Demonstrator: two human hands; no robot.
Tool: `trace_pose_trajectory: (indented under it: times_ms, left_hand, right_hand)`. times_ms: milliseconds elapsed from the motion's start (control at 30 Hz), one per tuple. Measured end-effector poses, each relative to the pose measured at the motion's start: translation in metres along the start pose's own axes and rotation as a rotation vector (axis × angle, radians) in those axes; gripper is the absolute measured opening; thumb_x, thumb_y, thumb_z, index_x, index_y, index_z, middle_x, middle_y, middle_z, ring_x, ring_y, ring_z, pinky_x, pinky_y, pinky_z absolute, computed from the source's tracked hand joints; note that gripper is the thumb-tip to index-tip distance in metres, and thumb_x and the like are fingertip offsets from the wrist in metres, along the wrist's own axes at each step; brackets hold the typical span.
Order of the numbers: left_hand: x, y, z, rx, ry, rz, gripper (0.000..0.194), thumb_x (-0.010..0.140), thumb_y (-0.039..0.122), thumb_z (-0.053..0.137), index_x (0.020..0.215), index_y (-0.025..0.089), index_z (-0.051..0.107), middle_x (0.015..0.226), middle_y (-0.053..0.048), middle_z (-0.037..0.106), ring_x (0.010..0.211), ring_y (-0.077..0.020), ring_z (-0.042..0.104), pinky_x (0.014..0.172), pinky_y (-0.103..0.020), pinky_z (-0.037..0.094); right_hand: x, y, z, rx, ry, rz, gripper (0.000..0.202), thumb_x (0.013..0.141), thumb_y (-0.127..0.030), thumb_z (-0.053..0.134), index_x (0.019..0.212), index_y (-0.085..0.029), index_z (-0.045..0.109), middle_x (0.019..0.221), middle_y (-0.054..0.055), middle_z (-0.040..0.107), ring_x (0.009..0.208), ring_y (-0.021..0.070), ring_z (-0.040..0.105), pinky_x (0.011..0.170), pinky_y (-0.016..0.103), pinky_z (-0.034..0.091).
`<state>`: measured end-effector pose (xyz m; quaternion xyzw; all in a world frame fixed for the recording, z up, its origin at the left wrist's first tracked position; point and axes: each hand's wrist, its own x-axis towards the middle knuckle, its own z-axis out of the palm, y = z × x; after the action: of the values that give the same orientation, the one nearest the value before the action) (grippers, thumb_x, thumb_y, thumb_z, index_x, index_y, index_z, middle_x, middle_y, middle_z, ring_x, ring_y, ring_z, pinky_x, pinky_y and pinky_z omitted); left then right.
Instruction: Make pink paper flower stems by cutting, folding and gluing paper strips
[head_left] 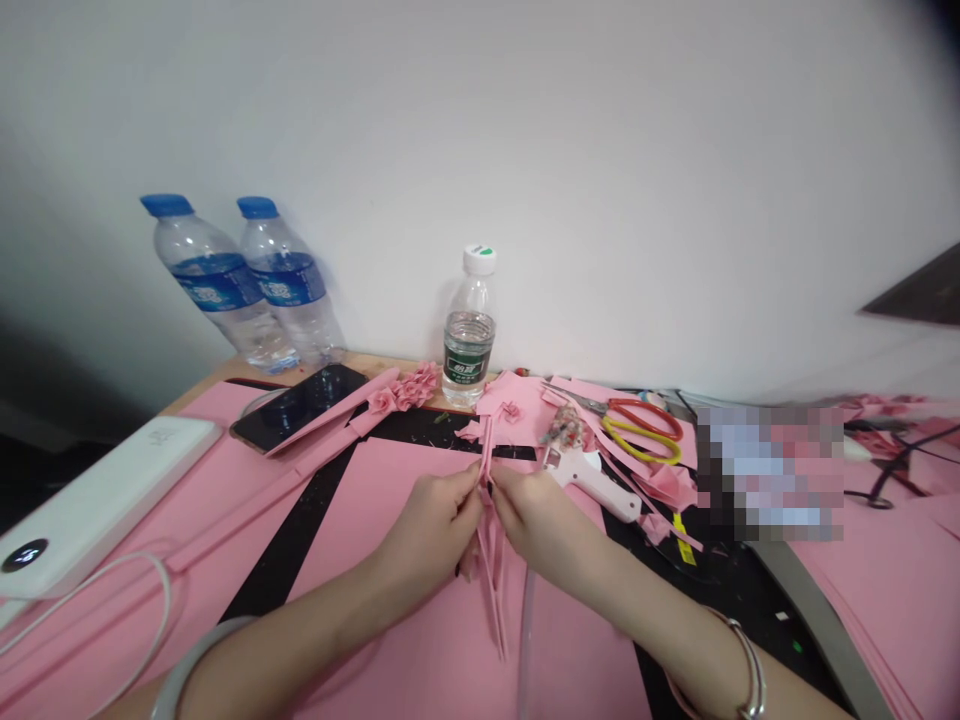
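Observation:
A narrow folded pink paper piece (491,580) stands upright between my hands at the middle, its layers spread toward me. My left hand (442,515) is closed on its left side, fingers pinched near the top. From the right, my right hand (536,510) pinches the same piece, its fingertips close to the left ones. Beneath both hands lies a large pink sheet (367,640). Just beyond the right hand is a white glue gun (600,485). Scissors with red and yellow handles (645,430) rest behind it.
A small water bottle (469,350) stands by the wall; two larger bottles (214,290) lean at the left. A phone (300,405), a white power bank (112,500) with its cable, and paper flowers (405,392) lie left. Pink sheets (885,600) are stacked right.

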<state>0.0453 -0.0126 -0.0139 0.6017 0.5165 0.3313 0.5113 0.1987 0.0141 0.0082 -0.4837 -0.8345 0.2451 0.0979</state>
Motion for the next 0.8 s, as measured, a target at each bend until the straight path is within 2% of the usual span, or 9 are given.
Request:
trace_pose_trajectory:
  times_ms: [100, 200, 300, 400, 533, 633, 800]
  left_hand:
    - [0.001, 0.003, -0.001, -0.017, 0.047, 0.026, 0.019, 0.092, 0.022, 0.040, 0.075, 0.021, 0.048, 0.049, 0.009, 0.050, 0.037, -0.0111, 0.056, 0.039, -0.019, 0.040]
    - [0.003, 0.006, -0.002, -0.026, 0.058, 0.024, 0.009, 0.090, 0.023, 0.045, 0.088, 0.021, 0.054, 0.052, 0.008, 0.054, 0.039, -0.0114, 0.057, 0.040, -0.019, 0.043]
    - [0.005, 0.005, -0.001, -0.083, -0.020, -0.069, 0.009, 0.086, 0.019, 0.047, 0.091, 0.019, 0.055, 0.048, 0.007, 0.053, 0.034, -0.0121, 0.053, 0.035, -0.019, 0.040]
    - [0.007, 0.003, 0.000, -0.194, -0.141, -0.173, 0.010, 0.084, 0.017, 0.044, 0.092, 0.020, 0.050, 0.045, 0.006, 0.056, 0.034, -0.0148, 0.057, 0.032, -0.019, 0.040]
    - [0.006, 0.003, -0.001, -0.201, -0.226, -0.263, 0.010, 0.087, 0.016, 0.039, 0.094, 0.022, 0.043, 0.051, 0.002, 0.064, 0.040, -0.0169, 0.064, 0.034, -0.020, 0.046]
    - [0.005, 0.004, -0.001, -0.160, -0.241, -0.266, 0.011, 0.089, 0.015, 0.035, 0.094, 0.022, 0.041, 0.051, 0.003, 0.063, 0.041, -0.0167, 0.064, 0.035, -0.020, 0.047]
    - [0.006, 0.002, 0.000, -0.167, -0.199, -0.219, 0.013, 0.086, 0.012, 0.036, 0.088, 0.021, 0.044, 0.052, 0.003, 0.063, 0.038, -0.0138, 0.061, 0.033, -0.018, 0.046]
  right_hand:
    - [-0.003, 0.001, -0.002, 0.160, -0.037, -0.020, 0.014, 0.086, -0.007, 0.044, 0.088, -0.018, 0.053, 0.064, -0.004, 0.052, 0.053, 0.0099, 0.045, 0.051, 0.022, 0.031]
    - [-0.004, 0.003, 0.000, 0.332, -0.051, -0.002, 0.015, 0.083, -0.007, 0.044, 0.088, -0.019, 0.052, 0.066, -0.004, 0.054, 0.053, 0.0102, 0.046, 0.050, 0.021, 0.033]
    - [-0.002, 0.002, 0.003, 0.392, -0.051, 0.035, 0.019, 0.082, -0.004, 0.043, 0.087, -0.018, 0.054, 0.073, -0.001, 0.061, 0.061, 0.0127, 0.055, 0.056, 0.023, 0.040]
    - [-0.002, -0.001, 0.005, 0.397, -0.036, 0.031, 0.019, 0.083, -0.003, 0.042, 0.087, -0.018, 0.053, 0.078, 0.002, 0.065, 0.068, 0.0149, 0.061, 0.063, 0.025, 0.045]
    - [-0.004, -0.006, 0.006, 0.388, -0.140, 0.097, 0.016, 0.088, -0.004, 0.040, 0.090, -0.019, 0.048, 0.063, -0.004, 0.055, 0.053, 0.0123, 0.054, 0.053, 0.023, 0.043]
    - [-0.005, -0.008, 0.007, 0.389, -0.194, 0.138, 0.019, 0.089, -0.002, 0.038, 0.091, -0.019, 0.046, 0.055, -0.008, 0.049, 0.044, 0.0104, 0.049, 0.045, 0.021, 0.038]
    - [-0.003, -0.005, 0.014, 0.384, -0.185, 0.138, 0.024, 0.087, 0.002, 0.035, 0.095, -0.018, 0.047, 0.057, -0.005, 0.057, 0.046, 0.0113, 0.057, 0.041, 0.019, 0.040]
